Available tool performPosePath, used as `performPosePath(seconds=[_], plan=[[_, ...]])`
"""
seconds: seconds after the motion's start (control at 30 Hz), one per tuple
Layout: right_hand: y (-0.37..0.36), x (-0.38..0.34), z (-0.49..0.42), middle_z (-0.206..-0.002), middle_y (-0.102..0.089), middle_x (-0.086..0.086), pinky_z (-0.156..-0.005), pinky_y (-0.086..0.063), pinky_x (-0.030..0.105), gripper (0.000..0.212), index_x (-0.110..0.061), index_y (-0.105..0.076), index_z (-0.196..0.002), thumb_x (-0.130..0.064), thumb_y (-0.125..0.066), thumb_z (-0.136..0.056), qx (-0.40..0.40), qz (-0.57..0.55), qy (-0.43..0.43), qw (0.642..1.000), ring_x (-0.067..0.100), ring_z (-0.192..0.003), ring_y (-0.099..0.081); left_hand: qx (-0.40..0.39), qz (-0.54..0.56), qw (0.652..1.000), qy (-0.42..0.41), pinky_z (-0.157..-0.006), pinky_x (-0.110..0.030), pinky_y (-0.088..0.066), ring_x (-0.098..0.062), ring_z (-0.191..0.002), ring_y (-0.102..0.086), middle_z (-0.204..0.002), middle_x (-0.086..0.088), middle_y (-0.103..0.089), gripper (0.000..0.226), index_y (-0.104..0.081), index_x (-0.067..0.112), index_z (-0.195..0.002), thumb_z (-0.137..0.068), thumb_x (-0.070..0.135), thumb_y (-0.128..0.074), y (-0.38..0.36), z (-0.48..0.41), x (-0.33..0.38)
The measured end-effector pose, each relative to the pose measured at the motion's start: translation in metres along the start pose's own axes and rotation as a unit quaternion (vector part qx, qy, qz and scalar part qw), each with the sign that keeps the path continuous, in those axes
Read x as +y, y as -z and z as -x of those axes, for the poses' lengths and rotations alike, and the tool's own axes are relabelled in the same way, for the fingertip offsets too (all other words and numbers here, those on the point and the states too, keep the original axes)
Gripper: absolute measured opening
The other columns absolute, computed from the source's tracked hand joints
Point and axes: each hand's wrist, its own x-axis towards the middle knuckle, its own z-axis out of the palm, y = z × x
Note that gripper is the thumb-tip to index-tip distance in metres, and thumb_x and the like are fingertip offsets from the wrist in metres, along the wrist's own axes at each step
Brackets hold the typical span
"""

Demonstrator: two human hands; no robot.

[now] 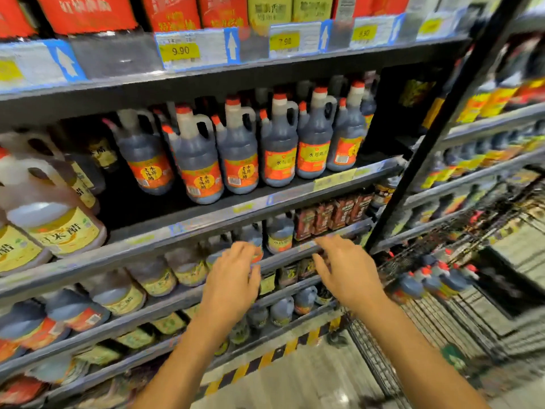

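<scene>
Left hand (pixel 233 278) loose, empty, just by bottle (pixel 253 235), right hand (pixel 345 273) loose, empty, at shelf edge (pixel 283 257), cart (pixel 379 366) at right

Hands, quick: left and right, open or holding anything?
Left hand: open, holding nothing.
Right hand: open, fingers spread, holding nothing.

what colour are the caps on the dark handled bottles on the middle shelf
Red caps on the bottles; clearest in the head view.

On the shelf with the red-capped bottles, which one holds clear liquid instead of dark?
The big yellow-labelled jug at the far left; the red-capped bottles beside it are all dark with orange labels.
</scene>
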Motion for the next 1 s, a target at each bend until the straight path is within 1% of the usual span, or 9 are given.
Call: performPosePath(seconds=[0.13,0.27,0.37,0.43,0.5,0.6,0.73,0.9,1.0], plan=[[0.013,0.06,0.08,-0.125,-0.062,-0.002,-0.085,-0.052,0.034,0.037,-0.023,-0.054,-0.136,-0.038,-0.042,-0.104,-0.031,-0.011,-0.071,0.997,0.019,-0.111,-0.06,-0.061,0.031,0.997,-0.021,-0.083,-0.032,-0.049,-0.016,-0.105,-0.058,-0.121,0.009,-0.055,0.024,-0.055,0.027,-0.122,-0.098,0.025,-0.052,-0.053,0.034,0.064],[0.028,0.131,0.176,-0.121,-0.063,-0.002,-0.074,-0.048,0.033,0.032,-0.027,-0.056,-0.131,-0.036,-0.046,-0.102,-0.047,-0.005,-0.137,0.989,0.022,-0.108,-0.061,-0.12,0.042,0.991,-0.048,-0.075,-0.029,-0.044,-0.016,-0.101,-0.058,-0.112,0.01,-0.052,0.019,-0.055,0.029,-0.117,-0.099,0.028,-0.052,-0.112,0.072,0.149],[0.04,0.181,0.248,-0.129,-0.061,-0.002,-0.081,-0.051,0.035,0.039,-0.027,-0.054,-0.137,-0.034,-0.051,-0.1,-0.041,-0.016,-0.183,0.982,0.026,-0.111,-0.061,-0.163,0.054,0.984,-0.056,-0.07,-0.03,-0.042,-0.015,-0.092,-0.057,-0.109,0.008,-0.055,0.008,-0.051,0.033,-0.105,-0.098,0.029,-0.053,-0.154,0.1,0.217],[0.047,0.209,0.292,-0.129,-0.059,0.0,-0.088,-0.051,0.037,0.042,-0.026,-0.051,-0.139,-0.036,-0.05,-0.099,-0.063,-0.008,-0.221,0.973,0.027,-0.115,-0.059,-0.188,0.068,0.977,-0.071,-0.074,-0.031,-0.044,-0.017,-0.098,-0.059,-0.114,0.008,-0.058,0.015,-0.057,0.029,-0.111,-0.096,0.026,-0.055,-0.18,0.112,0.26],[0.051,0.234,0.332,-0.126,-0.059,0.003,-0.087,-0.05,0.039,0.038,-0.023,-0.056,-0.134,-0.035,-0.049,-0.098,-0.069,-0.023,-0.257,0.964,0.03,-0.114,-0.059,-0.204,0.059,0.972,-0.098,-0.074,-0.031,-0.041,-0.019,-0.099,-0.061,-0.111,0.006,-0.062,0.017,-0.062,0.026,-0.11,-0.094,0.025,-0.058,-0.203,0.119,0.299],[0.057,0.263,0.382,-0.118,-0.065,0.003,-0.082,-0.052,0.041,0.031,-0.02,-0.063,-0.123,-0.029,-0.052,-0.096,-0.047,-0.04,-0.294,0.954,0.031,-0.108,-0.062,-0.24,0.046,0.96,-0.136,-0.075,-0.034,-0.046,-0.021,-0.097,-0.062,-0.114,0.001,-0.062,0.022,-0.061,0.025,-0.116,-0.094,0.027,-0.056,-0.231,0.122,0.346],[0.06,0.303,0.413,-0.121,-0.066,0.002,-0.087,-0.052,0.04,0.034,-0.022,-0.062,-0.127,-0.033,-0.05,-0.097,-0.038,-0.043,-0.335,0.941,0.028,-0.107,-0.064,-0.264,0.042,0.949,-0.165,-0.081,-0.037,-0.049,-0.029,-0.105,-0.062,-0.116,-0.005,-0.063,0.028,-0.06,0.018,-0.122,-0.096,0.026,-0.057,-0.257,0.117,0.389],[0.055,0.358,0.402,-0.126,-0.063,-0.002,-0.091,-0.051,0.037,0.036,-0.025,-0.057,-0.131,-0.036,-0.045,-0.099,-0.048,-0.035,-0.351,0.934,0.021,-0.112,-0.061,-0.266,0.032,0.948,-0.174,-0.064,-0.03,-0.038,-0.023,-0.089,-0.063,-0.088,0.007,-0.051,0.014,-0.059,0.023,-0.108,-0.095,0.026,-0.058,-0.295,0.084,0.421],[0.05,0.394,0.378,-0.121,-0.063,-0.002,-0.086,-0.052,0.035,0.034,-0.025,-0.057,-0.128,-0.036,-0.046,-0.099,-0.066,-0.025,-0.343,0.937,0.021,-0.107,-0.061,-0.275,0.054,0.95,-0.141,-0.073,-0.033,-0.049,-0.022,-0.098,-0.064,-0.104,0.003,-0.064,0.023,-0.061,0.025,-0.116,-0.093,0.027,-0.059,-0.321,0.056,0.432]])
